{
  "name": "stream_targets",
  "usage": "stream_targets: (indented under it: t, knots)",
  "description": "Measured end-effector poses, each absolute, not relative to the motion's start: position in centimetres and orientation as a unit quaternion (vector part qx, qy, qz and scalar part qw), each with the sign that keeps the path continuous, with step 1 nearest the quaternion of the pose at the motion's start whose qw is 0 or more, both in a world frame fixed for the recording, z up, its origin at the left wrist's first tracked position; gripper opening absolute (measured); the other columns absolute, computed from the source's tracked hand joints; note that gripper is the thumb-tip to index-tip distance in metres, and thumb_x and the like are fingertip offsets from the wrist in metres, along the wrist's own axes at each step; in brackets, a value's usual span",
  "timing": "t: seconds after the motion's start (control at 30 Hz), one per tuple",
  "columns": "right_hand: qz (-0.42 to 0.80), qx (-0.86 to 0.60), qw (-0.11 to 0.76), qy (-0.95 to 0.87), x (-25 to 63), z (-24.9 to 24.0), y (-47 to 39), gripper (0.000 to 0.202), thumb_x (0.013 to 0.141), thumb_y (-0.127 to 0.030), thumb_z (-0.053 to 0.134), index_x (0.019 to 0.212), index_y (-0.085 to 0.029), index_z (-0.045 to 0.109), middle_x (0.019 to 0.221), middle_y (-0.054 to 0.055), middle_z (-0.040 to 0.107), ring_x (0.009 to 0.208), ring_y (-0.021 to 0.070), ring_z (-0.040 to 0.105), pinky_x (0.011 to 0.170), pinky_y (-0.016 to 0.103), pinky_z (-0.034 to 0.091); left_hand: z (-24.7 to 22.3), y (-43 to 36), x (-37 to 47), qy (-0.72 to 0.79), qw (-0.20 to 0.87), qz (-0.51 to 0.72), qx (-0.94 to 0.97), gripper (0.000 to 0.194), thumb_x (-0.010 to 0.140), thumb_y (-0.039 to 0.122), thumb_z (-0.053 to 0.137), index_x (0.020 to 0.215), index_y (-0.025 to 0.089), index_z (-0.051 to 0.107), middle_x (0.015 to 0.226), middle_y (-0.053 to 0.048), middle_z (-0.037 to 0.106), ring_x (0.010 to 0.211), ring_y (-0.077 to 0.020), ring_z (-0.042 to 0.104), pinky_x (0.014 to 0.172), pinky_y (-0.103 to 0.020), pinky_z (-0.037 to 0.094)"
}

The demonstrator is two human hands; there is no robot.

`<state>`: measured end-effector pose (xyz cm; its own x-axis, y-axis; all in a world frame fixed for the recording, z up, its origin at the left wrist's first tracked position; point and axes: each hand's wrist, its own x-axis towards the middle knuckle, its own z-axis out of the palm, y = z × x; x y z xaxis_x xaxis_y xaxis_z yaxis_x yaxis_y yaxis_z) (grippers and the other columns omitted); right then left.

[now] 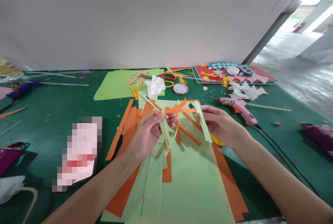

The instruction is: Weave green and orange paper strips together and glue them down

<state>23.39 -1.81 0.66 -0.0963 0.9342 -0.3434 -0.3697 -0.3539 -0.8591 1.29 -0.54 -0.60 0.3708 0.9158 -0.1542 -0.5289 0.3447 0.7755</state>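
Note:
My left hand (145, 132) pinches a small bundle of crossed paper strips (165, 127), pale green and orange, between thumb and fingers. Their loose ends stick out in several directions. To the right, my right hand (221, 121) is closed on a pale green paper strip (204, 125), which hangs slanting downward. An orange strip (180, 110) stretches from the bundle toward the right fingers; whether they touch it I cannot tell. Beneath both hands lie pale green sheets (195, 182) over orange paper (229, 179), with loose orange strips (189, 134) on top.
A pink glue gun (241, 109) with a black cord lies right. Behind the hands are scissors (166, 76), a crumpled tissue (155, 86) and a tape roll (180, 88). A blurred phone (80, 151) is at left, near a white plug (11, 187). A wall (130, 23) closes the back.

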Motion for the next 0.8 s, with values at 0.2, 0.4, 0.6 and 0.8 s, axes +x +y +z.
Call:
stream_targets:
  t: [0.2,0.4,0.6,0.8]
  knots:
    - [0.68,-0.464,0.485,-0.295,23.43,0.49,-1.81,0.022,0.064,-0.02,0.083,0.081,-0.019,0.068,0.069,-0.003,0.068,0.056,0.0059,0.06,0.051,0.015,0.046,-0.71,-0.52,1.19,0.277,0.76,0.481,0.337,0.013,0.087,0.021,0.063,0.079,0.014,0.072,0.094,-0.006,0.076,0.089,-0.0172,0.071,0.08,-0.024,0.056]
    - [0.691,-0.447,0.486,-0.295,23.43,0.42,-1.79,0.019,0.066,-0.019,0.082,0.08,-0.019,0.069,0.07,-0.003,0.069,0.057,0.0068,0.062,0.052,0.015,0.048,-0.66,-0.58,1.14,0.271,0.766,0.475,0.338,0.014,0.086,0.021,0.064,0.077,0.013,0.072,0.093,-0.007,0.076,0.084,-0.0171,0.072,0.076,-0.023,0.056]
    - [0.684,-0.467,0.477,-0.295,23.35,0.42,-1.72,0.024,0.063,-0.021,0.083,0.083,-0.018,0.069,0.074,-0.001,0.07,0.06,0.0086,0.063,0.056,0.017,0.05,-0.75,-0.54,1.08,0.259,0.764,0.481,0.342,0.015,0.089,0.019,0.061,0.08,0.013,0.072,0.094,-0.007,0.076,0.085,-0.0162,0.072,0.078,-0.023,0.056]
    - [0.683,-0.472,0.474,-0.293,23.34,0.39,-1.82,0.027,0.064,-0.021,0.082,0.088,-0.018,0.07,0.076,0.0,0.071,0.062,0.0103,0.064,0.056,0.019,0.049,-0.76,-0.6,1.07,0.258,0.764,0.478,0.348,0.015,0.088,0.02,0.062,0.08,0.012,0.072,0.094,-0.008,0.076,0.085,-0.0168,0.072,0.078,-0.023,0.056]
